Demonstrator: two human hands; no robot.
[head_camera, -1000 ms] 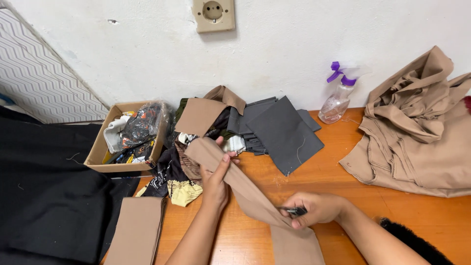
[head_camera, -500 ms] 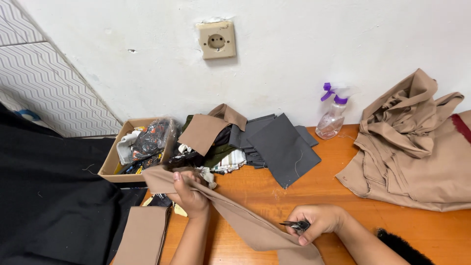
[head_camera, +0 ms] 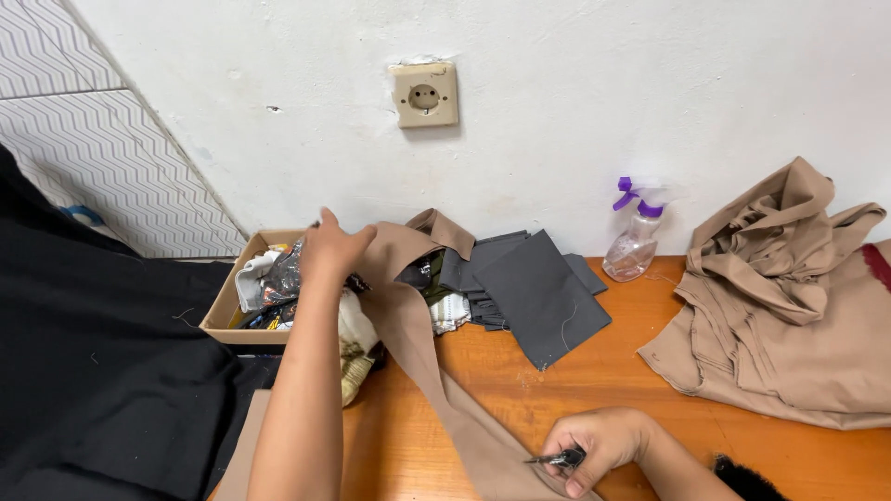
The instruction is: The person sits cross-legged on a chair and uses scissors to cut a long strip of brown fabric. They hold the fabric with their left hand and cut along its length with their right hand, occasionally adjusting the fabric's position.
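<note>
A long tan fabric strip (head_camera: 422, 357) runs diagonally across the orange wooden table (head_camera: 594, 390). My left hand (head_camera: 329, 249) is raised at the strip's far end, above the cardboard box (head_camera: 223, 311), and seems to grip that end. My right hand (head_camera: 603, 443) rests on the strip's near end at the table's front edge. It pinches a small pair of dark thread snips (head_camera: 557, 458).
The box holds mixed scraps. Dark grey fabric pieces (head_camera: 538, 292) lie by the wall, next to a clear spray bottle with a purple top (head_camera: 635, 243). A crumpled tan garment (head_camera: 789, 297) fills the right side. Black cloth (head_camera: 102, 371) covers the left. A wall socket (head_camera: 424, 95) sits above.
My left hand has lifted the strip's far end up and to the left, from the scrap pile to over the box. My right hand has stayed low at the front with the snips.
</note>
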